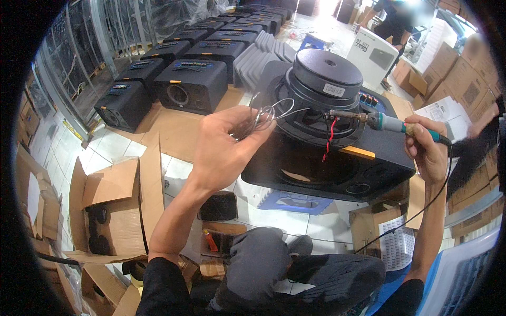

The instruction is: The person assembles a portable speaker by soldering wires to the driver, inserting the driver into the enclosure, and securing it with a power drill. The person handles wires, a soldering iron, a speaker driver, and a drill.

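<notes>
My left hand (224, 145) is raised in front of me, pinching a loose coil of thin silvery solder wire (269, 112) whose end reaches toward a round black speaker driver (321, 89). The driver lies magnet-up on a black speaker cabinet (327, 166). My right hand (427, 150) grips the green handle of a soldering iron (385, 122). Its metal tip touches the driver's side terminal, where red and black wires (330, 138) hang down. A black cord runs from the iron down past my right forearm.
Two rows of finished black speaker cabinets (191, 84) stand on cardboard to the upper left. Open cardboard boxes (113, 208) lie on the tiled floor at lower left. A blue stool (295, 201) sits under the cabinet. Another person (392, 23) stands far back among boxes.
</notes>
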Action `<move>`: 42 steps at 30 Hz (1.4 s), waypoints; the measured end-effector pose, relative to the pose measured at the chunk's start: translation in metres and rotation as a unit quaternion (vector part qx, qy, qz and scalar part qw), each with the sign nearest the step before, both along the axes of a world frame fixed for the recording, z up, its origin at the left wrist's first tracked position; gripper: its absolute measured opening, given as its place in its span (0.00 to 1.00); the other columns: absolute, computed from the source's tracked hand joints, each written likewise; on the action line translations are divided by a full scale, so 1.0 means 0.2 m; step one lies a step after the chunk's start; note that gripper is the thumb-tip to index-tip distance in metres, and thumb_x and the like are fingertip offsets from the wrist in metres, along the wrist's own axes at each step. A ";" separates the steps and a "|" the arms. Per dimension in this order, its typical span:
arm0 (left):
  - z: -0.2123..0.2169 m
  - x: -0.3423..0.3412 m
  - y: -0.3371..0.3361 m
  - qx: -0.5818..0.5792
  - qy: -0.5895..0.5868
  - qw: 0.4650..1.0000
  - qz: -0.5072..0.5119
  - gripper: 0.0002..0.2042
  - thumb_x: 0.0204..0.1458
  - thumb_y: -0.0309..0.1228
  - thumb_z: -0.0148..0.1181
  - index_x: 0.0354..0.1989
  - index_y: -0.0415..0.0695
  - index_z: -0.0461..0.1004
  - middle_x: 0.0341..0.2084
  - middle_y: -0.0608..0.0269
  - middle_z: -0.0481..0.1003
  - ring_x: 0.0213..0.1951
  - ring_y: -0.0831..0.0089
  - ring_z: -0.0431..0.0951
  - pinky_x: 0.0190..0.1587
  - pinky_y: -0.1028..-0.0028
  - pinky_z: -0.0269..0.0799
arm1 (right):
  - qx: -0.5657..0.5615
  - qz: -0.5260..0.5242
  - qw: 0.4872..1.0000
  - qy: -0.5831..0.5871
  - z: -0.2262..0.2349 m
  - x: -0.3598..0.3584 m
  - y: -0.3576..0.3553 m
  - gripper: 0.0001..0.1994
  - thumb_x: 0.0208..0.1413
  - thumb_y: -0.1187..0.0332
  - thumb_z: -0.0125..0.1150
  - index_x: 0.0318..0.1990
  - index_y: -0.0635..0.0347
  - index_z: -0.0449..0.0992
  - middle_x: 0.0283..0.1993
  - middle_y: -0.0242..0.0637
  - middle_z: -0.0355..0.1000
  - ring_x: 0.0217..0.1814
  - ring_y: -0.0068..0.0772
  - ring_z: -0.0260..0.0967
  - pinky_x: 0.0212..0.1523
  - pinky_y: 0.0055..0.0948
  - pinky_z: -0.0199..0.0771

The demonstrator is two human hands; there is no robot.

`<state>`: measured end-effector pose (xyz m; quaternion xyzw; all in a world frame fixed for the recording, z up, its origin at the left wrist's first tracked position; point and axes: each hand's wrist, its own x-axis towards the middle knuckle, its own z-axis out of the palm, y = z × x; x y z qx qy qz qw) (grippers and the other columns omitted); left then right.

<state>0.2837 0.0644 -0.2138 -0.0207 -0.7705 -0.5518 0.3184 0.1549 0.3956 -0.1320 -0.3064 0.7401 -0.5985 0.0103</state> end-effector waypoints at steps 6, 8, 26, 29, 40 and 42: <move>0.00 -0.01 0.00 -0.005 0.003 1.000 -0.006 0.07 0.54 0.24 0.64 0.38 0.34 0.80 0.26 0.69 0.78 0.29 0.86 0.73 0.33 0.84 0.69 | -0.005 0.002 1.000 0.000 -0.01 -0.01 0.00 0.15 0.60 0.66 0.60 0.47 0.71 0.78 0.24 0.34 0.70 0.20 0.18 0.64 0.20 0.18 0.62; -0.01 -0.01 0.00 -0.001 0.010 1.000 -0.013 0.07 0.54 0.24 0.64 0.38 0.34 0.80 0.26 0.69 0.78 0.29 0.86 0.74 0.33 0.84 0.69 | -0.009 0.001 1.000 -0.002 -0.01 -0.01 0.00 0.15 0.60 0.66 0.60 0.46 0.71 0.78 0.24 0.34 0.70 0.20 0.18 0.64 0.20 0.18 0.62; 0.00 -0.01 0.01 -0.013 0.005 1.000 -0.015 0.07 0.54 0.23 0.64 0.38 0.34 0.80 0.27 0.66 0.80 0.30 0.85 0.76 0.35 0.83 0.71 | 0.000 0.006 1.000 0.012 0.01 0.00 -0.01 0.14 0.60 0.67 0.60 0.45 0.70 0.79 0.24 0.34 0.70 0.21 0.19 0.64 0.21 0.18 0.62; 0.00 0.00 0.01 -0.020 0.011 1.000 -0.012 0.07 0.54 0.23 0.64 0.38 0.33 0.80 0.28 0.66 0.80 0.31 0.84 0.76 0.35 0.83 0.71 | 0.002 0.004 1.000 0.013 0.01 0.00 -0.01 0.14 0.60 0.67 0.60 0.45 0.70 0.79 0.24 0.34 0.70 0.21 0.19 0.64 0.21 0.18 0.62; -0.02 -0.02 0.00 -0.001 0.022 1.000 -0.005 0.07 0.53 0.25 0.64 0.35 0.32 0.80 0.24 0.63 0.78 0.27 0.84 0.73 0.29 0.80 0.67 | -0.017 -0.002 1.000 -0.008 0.00 0.01 -0.01 0.14 0.60 0.65 0.61 0.44 0.70 0.79 0.24 0.34 0.70 0.21 0.18 0.64 0.21 0.18 0.63; -0.02 -0.01 0.00 -0.003 0.013 1.000 -0.004 0.07 0.53 0.24 0.65 0.36 0.33 0.80 0.25 0.64 0.79 0.28 0.84 0.74 0.31 0.81 0.69 | -0.015 -0.009 1.000 0.009 -0.01 0.01 -0.02 0.15 0.61 0.65 0.60 0.45 0.71 0.78 0.24 0.34 0.70 0.20 0.18 0.63 0.20 0.18 0.62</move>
